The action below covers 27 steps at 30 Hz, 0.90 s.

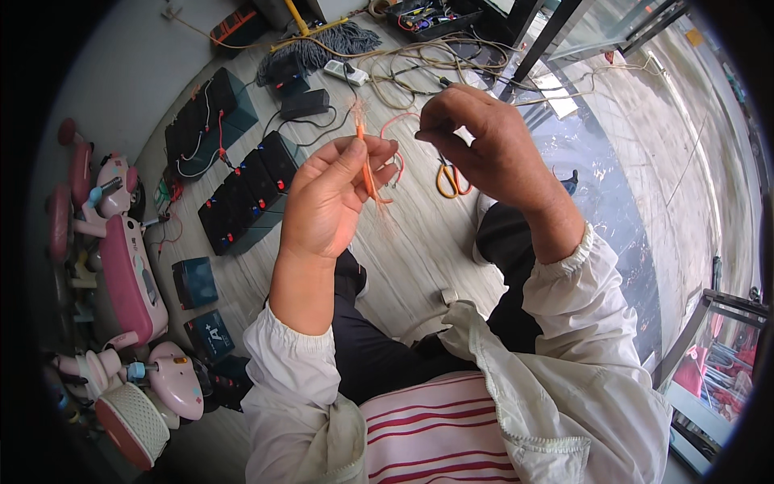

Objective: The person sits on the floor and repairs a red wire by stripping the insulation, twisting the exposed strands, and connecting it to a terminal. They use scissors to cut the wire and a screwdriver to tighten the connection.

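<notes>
My left hand (324,194) pinches a short bundle of orange wire (367,161) between thumb and fingers. Bare, frayed copper strands (358,115) fan out at its upper end, and more fine strands hang below. To the right, my right hand (496,145) is raised with thumb and fingertips pressed together. A thin red wire (397,116) curves toward those fingertips; whether they grip it I cannot make out. Scissors with yellow-orange and red handles (447,181) lie on the floor below and between the hands.
Several black batteries (250,189) with red and blue terminals stand at the left, others (211,117) behind them. A power strip (347,73), tangled cables (411,77), a mop (322,52) and a tool tray (431,16) lie at the back. Pink children's ride-ons (129,274) line the left wall.
</notes>
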{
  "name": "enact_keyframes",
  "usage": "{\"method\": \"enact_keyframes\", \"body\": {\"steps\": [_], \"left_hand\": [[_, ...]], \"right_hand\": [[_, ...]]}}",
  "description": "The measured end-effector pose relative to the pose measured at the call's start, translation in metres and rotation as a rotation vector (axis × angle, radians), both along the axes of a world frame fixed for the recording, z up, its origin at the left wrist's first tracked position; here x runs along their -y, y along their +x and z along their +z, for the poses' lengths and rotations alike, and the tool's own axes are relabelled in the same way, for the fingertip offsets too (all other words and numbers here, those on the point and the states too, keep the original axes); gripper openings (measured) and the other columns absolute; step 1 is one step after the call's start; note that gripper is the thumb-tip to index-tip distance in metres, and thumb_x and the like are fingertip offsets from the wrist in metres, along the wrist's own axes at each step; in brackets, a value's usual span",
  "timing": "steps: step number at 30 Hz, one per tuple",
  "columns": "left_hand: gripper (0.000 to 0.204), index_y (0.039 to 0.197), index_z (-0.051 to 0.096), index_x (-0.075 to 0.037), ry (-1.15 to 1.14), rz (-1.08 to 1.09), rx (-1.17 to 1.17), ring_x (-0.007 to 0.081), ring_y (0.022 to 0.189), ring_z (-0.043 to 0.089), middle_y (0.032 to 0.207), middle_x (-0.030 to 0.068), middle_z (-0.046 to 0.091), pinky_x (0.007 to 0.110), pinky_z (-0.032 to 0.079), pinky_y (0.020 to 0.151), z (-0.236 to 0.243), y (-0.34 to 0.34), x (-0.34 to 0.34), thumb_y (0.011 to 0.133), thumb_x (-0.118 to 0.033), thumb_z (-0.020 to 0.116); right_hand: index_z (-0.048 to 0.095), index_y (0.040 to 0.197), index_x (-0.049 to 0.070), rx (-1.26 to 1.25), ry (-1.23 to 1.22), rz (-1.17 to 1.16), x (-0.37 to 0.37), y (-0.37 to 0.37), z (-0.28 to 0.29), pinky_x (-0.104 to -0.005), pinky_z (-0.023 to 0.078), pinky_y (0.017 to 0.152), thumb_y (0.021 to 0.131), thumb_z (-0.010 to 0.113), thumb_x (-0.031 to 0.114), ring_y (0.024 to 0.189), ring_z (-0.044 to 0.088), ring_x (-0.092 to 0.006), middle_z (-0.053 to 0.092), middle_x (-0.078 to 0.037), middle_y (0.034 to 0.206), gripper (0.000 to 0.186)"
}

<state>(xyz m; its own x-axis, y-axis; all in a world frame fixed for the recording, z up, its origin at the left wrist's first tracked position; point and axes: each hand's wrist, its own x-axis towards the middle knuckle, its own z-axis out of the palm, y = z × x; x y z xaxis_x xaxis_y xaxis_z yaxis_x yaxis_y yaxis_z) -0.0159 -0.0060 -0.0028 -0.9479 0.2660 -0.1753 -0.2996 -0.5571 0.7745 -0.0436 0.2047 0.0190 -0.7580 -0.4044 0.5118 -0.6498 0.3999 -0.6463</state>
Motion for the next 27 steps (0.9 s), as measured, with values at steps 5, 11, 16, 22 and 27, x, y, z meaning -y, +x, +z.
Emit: {"method": "enact_keyframes", "body": {"steps": [5, 11, 16, 22, 27], "left_hand": [[0.020, 0.104, 0.059, 0.000, 0.139, -0.139, 0.021, 0.0272, 0.107, 0.058, 0.106, 0.0137, 0.062, 0.045, 0.045, 0.096, -0.005, 0.001, -0.007, 0.094, -0.015, 0.052], [0.018, 0.104, 0.059, 0.001, 0.129, -0.120, 0.057, 0.0209, 0.090, 0.061, 0.103, 0.0122, 0.063, 0.040, 0.049, 0.089, -0.002, 0.004, -0.013, 0.093, -0.013, 0.054], [0.018, 0.103, 0.061, 0.000, 0.030, -0.177, 0.011, 0.0142, 0.078, 0.058, 0.098, 0.0097, 0.064, 0.033, 0.050, 0.081, -0.003, 0.004, -0.011, 0.092, -0.013, 0.056], [0.018, 0.100, 0.061, 0.001, -0.067, -0.092, -0.009, 0.0128, 0.077, 0.059, 0.093, 0.0088, 0.065, 0.029, 0.050, 0.076, -0.004, 0.004, -0.010, 0.092, -0.014, 0.057], [0.019, 0.100, 0.061, 0.002, -0.046, -0.018, 0.000, 0.0128, 0.079, 0.060, 0.093, 0.0103, 0.065, 0.027, 0.050, 0.076, -0.006, 0.003, -0.010, 0.092, -0.014, 0.057]], "right_hand": [[0.055, 0.083, 0.007, -0.142, 0.061, -0.087, 0.012, 0.004, -0.002, -0.0371, 0.048, 0.060, 0.071, 0.068, 0.009, 0.075, 0.058, -0.0288, 0.056, -0.007, 0.077, 0.018], [0.055, 0.083, 0.008, -0.228, 0.106, -0.175, 0.014, 0.004, -0.006, -0.0377, 0.048, 0.059, 0.072, 0.068, 0.011, 0.073, 0.058, -0.0286, 0.054, -0.006, 0.076, 0.018], [0.057, 0.087, 0.009, -0.138, 0.051, -0.237, 0.013, 0.002, -0.012, -0.0381, 0.048, 0.059, 0.075, 0.067, 0.011, 0.074, 0.059, -0.0295, 0.056, -0.006, 0.079, 0.016], [0.061, 0.108, 0.010, -0.079, -0.111, -0.226, 0.016, 0.009, -0.007, -0.0358, 0.049, 0.067, 0.074, 0.065, 0.002, 0.082, 0.058, -0.0304, 0.056, -0.012, 0.094, 0.036], [0.062, 0.113, 0.008, -0.089, -0.104, -0.161, 0.024, 0.018, -0.009, -0.0356, 0.047, 0.070, 0.071, 0.066, 0.000, 0.084, 0.056, -0.0273, 0.055, -0.013, 0.096, 0.043]]}}
